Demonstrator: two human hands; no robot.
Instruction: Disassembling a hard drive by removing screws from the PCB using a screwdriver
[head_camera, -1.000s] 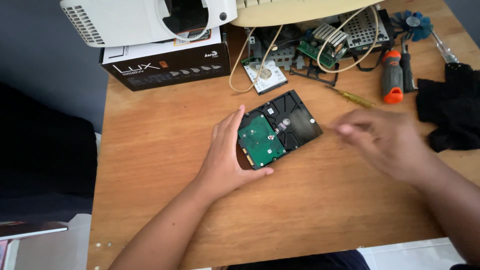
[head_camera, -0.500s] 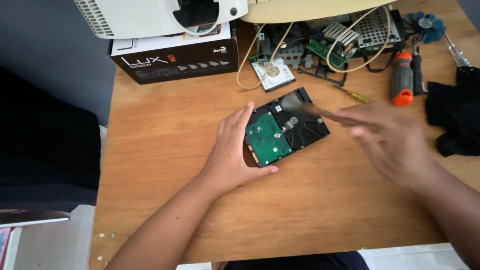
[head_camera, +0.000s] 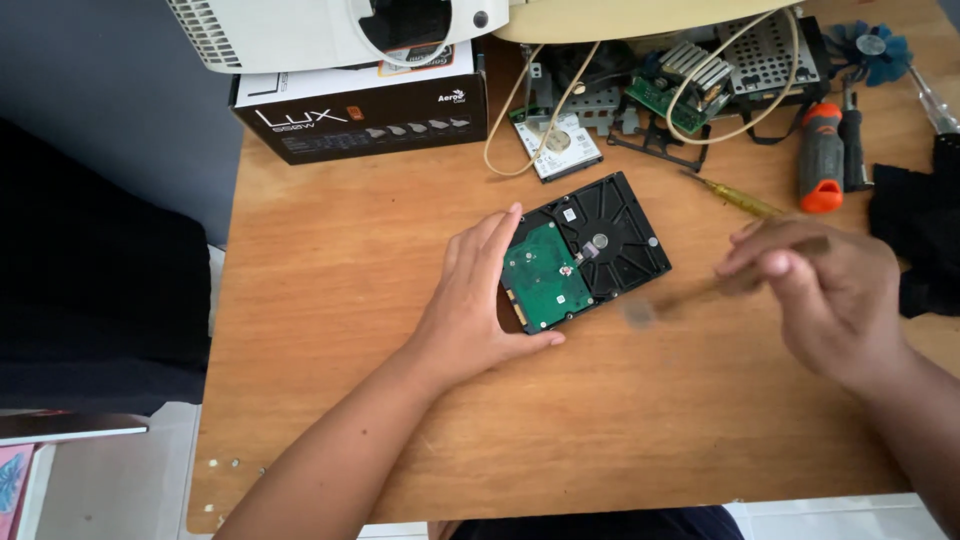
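A black hard drive (head_camera: 600, 245) lies upside down on the wooden table (head_camera: 350, 300), its green circuit board (head_camera: 545, 285) facing up. My left hand (head_camera: 475, 300) rests flat against the drive's left edge, thumb under its near corner. My right hand (head_camera: 825, 295) hovers to the right of the drive and grips a thin, motion-blurred tool (head_camera: 670, 303) whose tip points toward the drive.
At the back stand a black cardboard box (head_camera: 365, 115) with a white device (head_camera: 320, 30) on it, a smaller drive (head_camera: 555, 145), loose circuit boards and cables (head_camera: 690, 85). A yellow screwdriver (head_camera: 735, 197), orange-handled screwdriver (head_camera: 820, 160), blue fan (head_camera: 870, 45) and black cloth (head_camera: 925, 235) lie at right.
My right hand has pulled back from over the drive to its right side, now holding the thin tool low. The left hand stays on the drive.
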